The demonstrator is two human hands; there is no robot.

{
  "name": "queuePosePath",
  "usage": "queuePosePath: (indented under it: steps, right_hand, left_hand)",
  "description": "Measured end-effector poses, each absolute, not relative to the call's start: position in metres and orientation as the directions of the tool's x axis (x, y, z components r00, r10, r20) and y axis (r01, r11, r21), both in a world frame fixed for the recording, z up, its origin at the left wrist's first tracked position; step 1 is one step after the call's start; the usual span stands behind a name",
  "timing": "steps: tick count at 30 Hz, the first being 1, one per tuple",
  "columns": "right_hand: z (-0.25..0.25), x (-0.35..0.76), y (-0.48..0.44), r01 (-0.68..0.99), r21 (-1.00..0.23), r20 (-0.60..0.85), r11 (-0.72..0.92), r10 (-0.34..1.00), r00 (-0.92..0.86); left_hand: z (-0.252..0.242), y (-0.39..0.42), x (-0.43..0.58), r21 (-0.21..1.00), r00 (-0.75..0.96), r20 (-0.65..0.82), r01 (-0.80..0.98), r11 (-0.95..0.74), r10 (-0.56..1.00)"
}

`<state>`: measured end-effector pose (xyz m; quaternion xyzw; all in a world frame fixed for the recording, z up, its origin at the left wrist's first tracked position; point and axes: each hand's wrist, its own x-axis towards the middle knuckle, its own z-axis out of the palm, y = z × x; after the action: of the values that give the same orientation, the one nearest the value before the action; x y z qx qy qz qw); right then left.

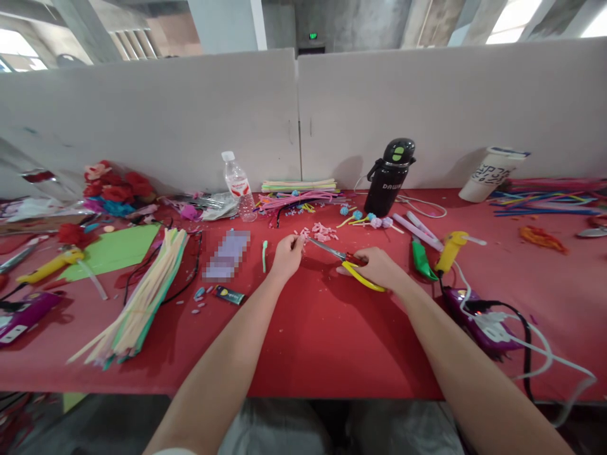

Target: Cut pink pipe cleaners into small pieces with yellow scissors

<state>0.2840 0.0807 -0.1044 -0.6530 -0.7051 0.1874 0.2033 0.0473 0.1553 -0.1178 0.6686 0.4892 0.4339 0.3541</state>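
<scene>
Scissors [353,268] with yellow and red handles are gripped in my right hand [378,266]. Their blades reach left toward my left fingertips, over the red tabletop. My left hand [288,258] is closed in a pinch, with a bit of pink pipe cleaner showing at the fingertips; most of it is hidden. Just beyond the blades lies a small pile of cut pink pipe cleaner pieces [324,232]. A short pale green pipe cleaner [264,256] lies to the left of my left hand.
Behind stand a water bottle [239,188] and a black flask [389,180]. Pipe cleaner bundles [142,297] lie at left. Yellow glue guns [450,251] and purple power strips [484,325] with loose cables flank both sides. A white partition [165,120] closes the back.
</scene>
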Motion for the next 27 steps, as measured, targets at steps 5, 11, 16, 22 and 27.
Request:
queuePosePath:
  steps: [5, 11, 16, 22, 27]
  right_hand:
    - [-0.1016, 0.2833, 0.0794, 0.838, -0.541, 0.047, 0.076, 0.997, -0.06]
    - [-0.103, 0.2824, 0.0802, 0.84, -0.537, 0.051, 0.083, 0.996, -0.066]
    - [-0.1025, 0.2822, 0.0799, 0.841, -0.535, 0.054, 0.086, 0.996, -0.067]
    - [-0.1024, 0.2824, 0.0794, 0.839, -0.538, 0.045, 0.08, 0.997, -0.066]
    - [-0.1007, 0.2813, 0.0789, 0.834, -0.543, 0.054, 0.097, 0.995, -0.081]
  left_hand:
    - [-0.1197, 0.1554, 0.0487, 0.917, 0.128, 0.245, 0.292, -0.273, 0.961]
    - [-0.1218, 0.158, 0.0482, 0.929, 0.111, 0.235, 0.267, -0.256, 0.966]
    - [-0.1207, 0.1575, 0.0476, 0.922, 0.128, 0.238, 0.281, -0.266, 0.963]
    - [-0.1201, 0.1572, 0.0482, 0.929, 0.123, 0.225, 0.273, -0.251, 0.967]
    - [-0.1212, 0.1588, 0.0484, 0.928, 0.131, 0.222, 0.276, -0.251, 0.966]
